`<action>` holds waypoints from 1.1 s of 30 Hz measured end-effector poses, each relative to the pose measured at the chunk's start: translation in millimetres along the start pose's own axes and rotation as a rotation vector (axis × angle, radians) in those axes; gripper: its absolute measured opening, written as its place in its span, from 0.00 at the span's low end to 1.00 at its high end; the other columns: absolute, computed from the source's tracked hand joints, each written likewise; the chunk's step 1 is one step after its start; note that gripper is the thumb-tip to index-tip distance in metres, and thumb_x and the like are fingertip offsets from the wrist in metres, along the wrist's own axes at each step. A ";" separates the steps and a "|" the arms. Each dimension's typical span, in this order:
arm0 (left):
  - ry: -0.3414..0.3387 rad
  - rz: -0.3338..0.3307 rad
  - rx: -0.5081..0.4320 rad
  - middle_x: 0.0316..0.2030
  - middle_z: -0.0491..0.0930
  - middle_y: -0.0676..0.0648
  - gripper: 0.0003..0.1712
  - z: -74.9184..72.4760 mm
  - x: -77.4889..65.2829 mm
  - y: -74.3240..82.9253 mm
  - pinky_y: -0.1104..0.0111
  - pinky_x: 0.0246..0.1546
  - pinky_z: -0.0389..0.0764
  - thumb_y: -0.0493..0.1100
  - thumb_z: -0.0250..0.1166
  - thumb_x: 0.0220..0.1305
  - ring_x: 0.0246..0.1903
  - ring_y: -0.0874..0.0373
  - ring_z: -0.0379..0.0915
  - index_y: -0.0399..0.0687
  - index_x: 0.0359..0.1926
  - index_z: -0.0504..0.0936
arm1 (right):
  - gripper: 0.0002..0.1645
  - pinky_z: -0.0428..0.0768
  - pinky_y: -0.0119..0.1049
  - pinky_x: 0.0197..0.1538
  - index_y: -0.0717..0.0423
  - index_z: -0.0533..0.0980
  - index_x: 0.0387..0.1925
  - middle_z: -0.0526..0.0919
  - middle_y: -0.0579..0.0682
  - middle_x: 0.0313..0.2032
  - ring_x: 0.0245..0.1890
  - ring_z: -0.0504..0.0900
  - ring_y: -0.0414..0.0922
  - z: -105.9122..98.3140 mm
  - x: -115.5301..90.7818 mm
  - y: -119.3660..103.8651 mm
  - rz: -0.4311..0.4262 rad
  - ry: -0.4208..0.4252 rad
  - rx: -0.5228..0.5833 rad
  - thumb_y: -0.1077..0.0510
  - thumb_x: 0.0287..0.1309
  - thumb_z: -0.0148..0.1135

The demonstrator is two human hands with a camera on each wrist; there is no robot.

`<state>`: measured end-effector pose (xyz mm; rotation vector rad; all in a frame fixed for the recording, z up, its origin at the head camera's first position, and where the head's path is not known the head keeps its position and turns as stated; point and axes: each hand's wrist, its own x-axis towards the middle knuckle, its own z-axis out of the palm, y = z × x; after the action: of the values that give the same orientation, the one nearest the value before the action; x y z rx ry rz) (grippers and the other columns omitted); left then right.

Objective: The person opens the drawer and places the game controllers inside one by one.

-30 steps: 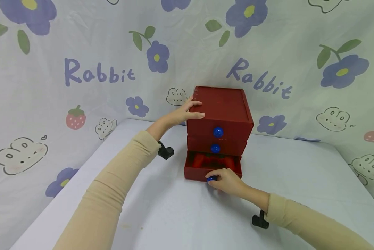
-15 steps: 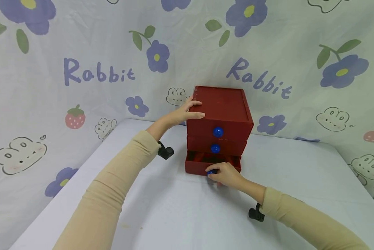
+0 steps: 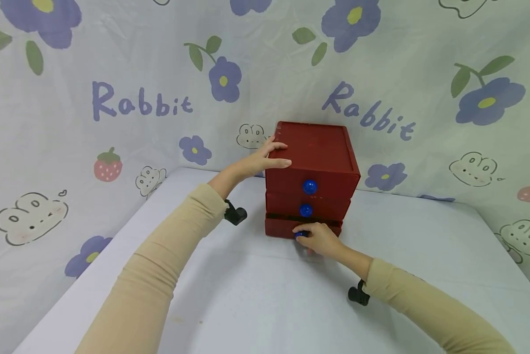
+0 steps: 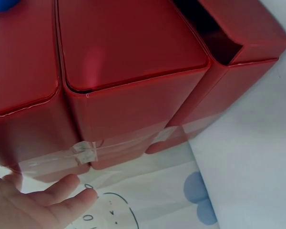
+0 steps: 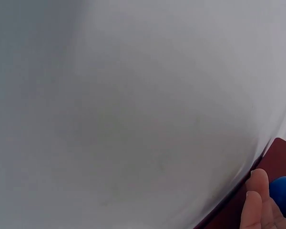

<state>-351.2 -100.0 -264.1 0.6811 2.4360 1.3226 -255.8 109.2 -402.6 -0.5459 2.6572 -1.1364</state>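
A dark red cabinet with three stacked drawers point(image 3: 315, 147) stands on the white table, each drawer bearing a round blue knob. My left hand point(image 3: 265, 158) rests on the cabinet's upper left edge, its fingers spread over the top and side. Down at the front, my right hand point(image 3: 320, 239) pinches the blue knob point(image 3: 301, 235) of the bottom drawer point(image 3: 279, 228). That drawer sticks out slightly, with a narrow dark gap above its front; the left wrist view shows the same gap. Flush with the cabinet are the middle drawer point(image 4: 128, 43) and the top one.
The white tabletop point(image 3: 229, 295) spreads around the cabinet. Behind it hangs a pale cloth point(image 3: 256, 59) printed with purple flowers, rabbits and lettering. Clear tape point(image 4: 86, 151) runs along the cabinet's side. A small black camera sits on each wrist.
My right hand has moved away from me, pushing the bottom drawer most of the way in; its wide opening has narrowed to a slit. My left hand has stayed put.
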 end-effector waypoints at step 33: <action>-0.022 -0.015 0.012 0.70 0.23 0.54 0.34 -1.3 -1.3 2.7 0.46 0.65 0.40 0.53 0.57 0.59 0.69 0.54 0.18 0.55 0.65 0.58 | 0.18 0.73 0.31 0.23 0.61 0.76 0.50 0.78 0.53 0.18 0.17 0.78 0.48 -9.4 15.0 7.9 0.014 -0.018 0.005 0.61 0.58 0.58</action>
<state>-350.0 -100.4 -261.1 0.6754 2.4292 1.2891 -274.5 114.2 -402.6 -0.5325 2.6380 -1.1292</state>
